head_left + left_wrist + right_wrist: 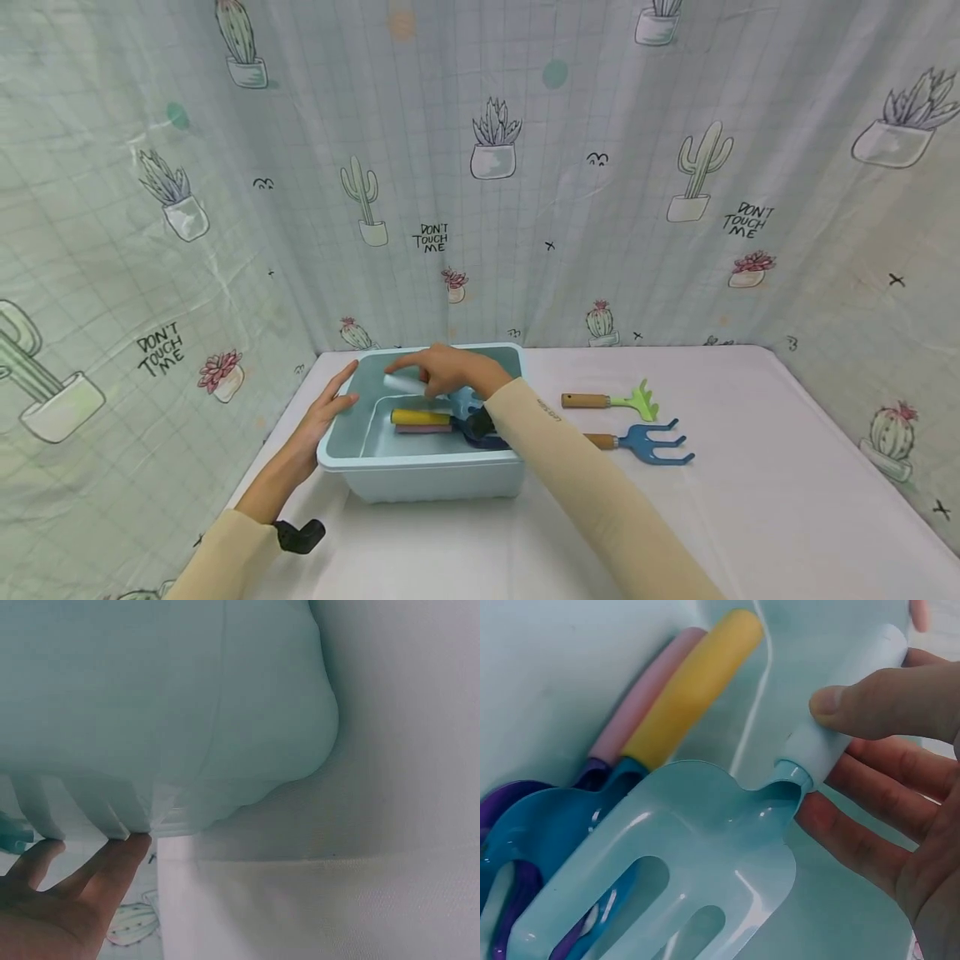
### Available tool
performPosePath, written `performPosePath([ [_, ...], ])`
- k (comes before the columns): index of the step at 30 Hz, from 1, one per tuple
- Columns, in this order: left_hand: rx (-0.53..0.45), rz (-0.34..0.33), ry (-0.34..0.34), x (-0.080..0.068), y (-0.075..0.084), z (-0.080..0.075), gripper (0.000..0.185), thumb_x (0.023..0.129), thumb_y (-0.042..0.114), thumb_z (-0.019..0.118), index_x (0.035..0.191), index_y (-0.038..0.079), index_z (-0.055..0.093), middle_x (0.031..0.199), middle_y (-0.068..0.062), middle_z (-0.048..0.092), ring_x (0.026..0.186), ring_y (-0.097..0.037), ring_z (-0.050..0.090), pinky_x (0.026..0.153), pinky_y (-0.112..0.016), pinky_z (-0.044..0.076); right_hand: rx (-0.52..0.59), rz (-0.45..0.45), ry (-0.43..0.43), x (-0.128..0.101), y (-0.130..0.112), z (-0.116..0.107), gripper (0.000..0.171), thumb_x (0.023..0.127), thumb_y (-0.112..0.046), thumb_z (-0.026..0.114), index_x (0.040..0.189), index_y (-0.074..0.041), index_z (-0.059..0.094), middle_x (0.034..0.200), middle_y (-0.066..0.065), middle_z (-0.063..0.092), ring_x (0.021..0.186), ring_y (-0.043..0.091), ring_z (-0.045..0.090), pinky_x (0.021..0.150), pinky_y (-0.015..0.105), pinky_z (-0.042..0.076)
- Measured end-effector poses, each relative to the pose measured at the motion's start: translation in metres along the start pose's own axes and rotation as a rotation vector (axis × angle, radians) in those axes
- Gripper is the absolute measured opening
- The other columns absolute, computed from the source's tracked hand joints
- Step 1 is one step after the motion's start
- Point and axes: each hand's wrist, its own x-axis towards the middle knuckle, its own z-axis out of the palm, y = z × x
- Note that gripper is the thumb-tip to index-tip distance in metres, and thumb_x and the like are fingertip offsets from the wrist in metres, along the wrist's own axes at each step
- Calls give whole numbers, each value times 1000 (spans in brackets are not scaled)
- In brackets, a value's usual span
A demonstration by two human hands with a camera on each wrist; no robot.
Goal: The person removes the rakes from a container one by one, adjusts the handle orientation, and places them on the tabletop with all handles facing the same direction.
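In the head view, a pale blue plastic tub [431, 483] stands on the table. My right hand [453, 369] reaches inside it and holds a pale blue garden fork [705, 840] by its whitish handle [847, 701], thumb on one side and fingers on the other. The fork's broad slotted head overlaps two other tools in the right wrist view: one with a yellow handle [697, 686], one with a pink handle [649, 694], their heads blue and purple. My left hand [318, 421] touches the tub's left side with outstretched fingertips [135, 844].
Right of the tub lie a small green rake [641, 402] with a wooden handle and a blue three-pronged fork [651, 444], its handle partly behind my right sleeve. A cactus-print curtain [555, 275] stands behind and along both sides of the white table [750, 500].
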Motion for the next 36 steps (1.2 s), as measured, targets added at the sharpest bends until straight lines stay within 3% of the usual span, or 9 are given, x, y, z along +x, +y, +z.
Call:
performPosePath([
  [6, -3, 6, 0, 1, 0, 2, 68, 110, 32, 40, 166, 40, 3, 177, -4, -4, 161, -43, 12, 122, -65, 27, -47, -19, 5, -4, -4, -6, 75, 90, -1, 67, 153, -36, 48, 82, -1, 61, 65, 9, 45, 61, 20, 39],
  [14, 7, -2, 2, -1, -1, 6, 68, 110, 32, 40, 166, 40, 4, 177, -5, -3, 161, -43, 11, 123, -65, 26, -70, -40, 11, -14, -12, -13, 76, 89, 7, 58, 153, -33, 49, 60, -6, 31, 53, 8, 22, 52, 21, 23],
  [24, -1, -20, 14, -2, 0, 4, 68, 110, 34, 41, 166, 41, 4, 177, -5, -4, 161, -43, 11, 122, -66, 26, -125, -62, 42, -27, -23, -31, 77, 90, 7, 55, 154, -35, 48, 62, -7, 31, 54, 8, 25, 52, 21, 27],
  [31, 4, -15, 13, -4, 1, 0, 68, 110, 32, 40, 166, 40, 3, 176, -5, -5, 161, -44, 11, 122, -66, 27, -133, -113, 99, -42, -36, -49, 77, 89, 8, 57, 155, -32, 48, 76, 0, 58, 63, 12, 44, 58, 21, 39],
  [36, -10, -5, 7, -2, 2, -1, 67, 110, 31, 40, 166, 40, 4, 177, -5, -4, 160, -43, 13, 122, -65, 29, -173, -105, 132, -59, -42, -62, 77, 90, 6, 59, 155, -35, 47, 83, 0, 62, 69, 14, 49, 59, 22, 40],
])
